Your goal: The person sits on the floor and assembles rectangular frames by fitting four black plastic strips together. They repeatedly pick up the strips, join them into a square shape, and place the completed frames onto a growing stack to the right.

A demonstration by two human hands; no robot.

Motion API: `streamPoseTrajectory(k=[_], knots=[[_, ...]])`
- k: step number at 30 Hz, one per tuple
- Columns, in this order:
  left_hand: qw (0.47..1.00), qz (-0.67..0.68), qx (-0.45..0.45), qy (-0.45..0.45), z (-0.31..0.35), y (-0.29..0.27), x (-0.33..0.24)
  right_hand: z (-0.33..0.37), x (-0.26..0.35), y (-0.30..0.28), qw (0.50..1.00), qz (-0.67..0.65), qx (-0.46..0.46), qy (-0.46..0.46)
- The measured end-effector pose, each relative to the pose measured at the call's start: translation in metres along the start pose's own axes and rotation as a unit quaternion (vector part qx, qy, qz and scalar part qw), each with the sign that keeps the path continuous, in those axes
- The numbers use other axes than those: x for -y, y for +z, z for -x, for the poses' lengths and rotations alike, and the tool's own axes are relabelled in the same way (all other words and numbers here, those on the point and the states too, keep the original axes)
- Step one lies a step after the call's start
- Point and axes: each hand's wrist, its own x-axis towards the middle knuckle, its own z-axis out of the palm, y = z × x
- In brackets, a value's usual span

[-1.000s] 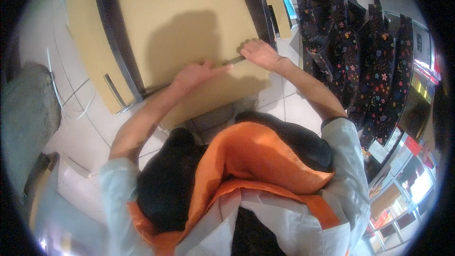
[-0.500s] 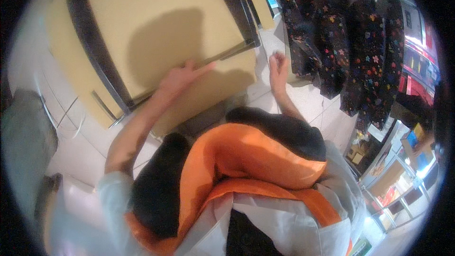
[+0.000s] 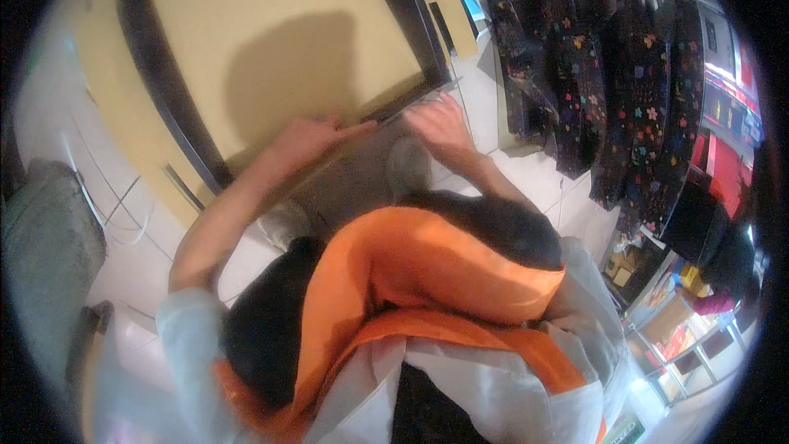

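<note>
On the floor before me lies a large tan board (image 3: 271, 0) with dark strips (image 3: 156, 41) along its sides and near edge. A narrow tan flap (image 3: 144, 119) extends along its left side, another (image 3: 444, 0) along its right. My left hand (image 3: 308, 140) rests on the near edge, its index finger stretched out along the dark strip. At the near right corner my right hand (image 3: 441, 125) lies over the edge with its fingers extended. Both hands are somewhat blurred. The near flap is no longer spread toward me; how it stands is hidden by my hands.
Dark floral-patterned pieces (image 3: 575, 66) stand in a row at the right. A grey bulky thing (image 3: 53, 230) and a thin white cord (image 3: 123, 222) lie at the left. A metal-framed shelf (image 3: 682, 329) with goods is at the lower right. My orange-trimmed clothing (image 3: 427, 263) fills the lower middle.
My right hand has moved left from beside the board onto its near corner. The near flap, earlier flat toward me, has been folded up or under. My left hand stays at the near edge.
</note>
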Motion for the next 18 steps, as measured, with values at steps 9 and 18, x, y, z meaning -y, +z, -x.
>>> streamPoseTrajectory(k=[9, 18], knots=[[0.875, 0.404, -0.265, 0.033, -0.003, 0.030, 0.050, -0.044, -0.014, 0.033, 0.992, 0.061, 0.090, -0.072], [0.916, -0.016, -0.347, -0.200, 0.087, 0.075, -0.049, -0.044, -0.015, 0.043, 0.994, 0.076, 0.069, -0.026]])
